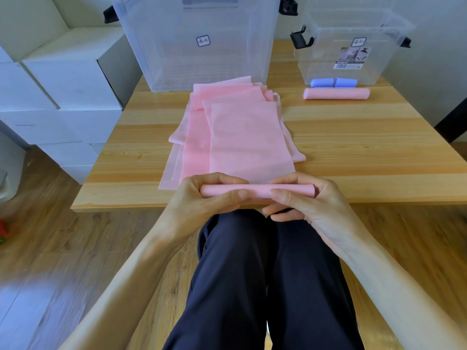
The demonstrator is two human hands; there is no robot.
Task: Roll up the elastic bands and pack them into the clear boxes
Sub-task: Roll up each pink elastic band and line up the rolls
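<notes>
A pink elastic band [250, 137] lies flat along the wooden table [366, 137], on top of other pink bands. Its near end is wound into a tight pink roll [257, 190] at the table's front edge. My left hand [209, 198] grips the roll's left part, thumb on the near side and fingers over the top. My right hand [308, 200] grips the right part the same way. A finished pink roll [336, 93] and two blue rolls [333, 82] lie at the back right, in front of the small clear box [351, 54]. The large clear box [197, 46] stands at the back centre.
White cardboard boxes [65, 82] are stacked left of the table. My legs in dark trousers [265, 274] are under the table's front edge. Bare wood shows on the table's right half between the bands and the small box.
</notes>
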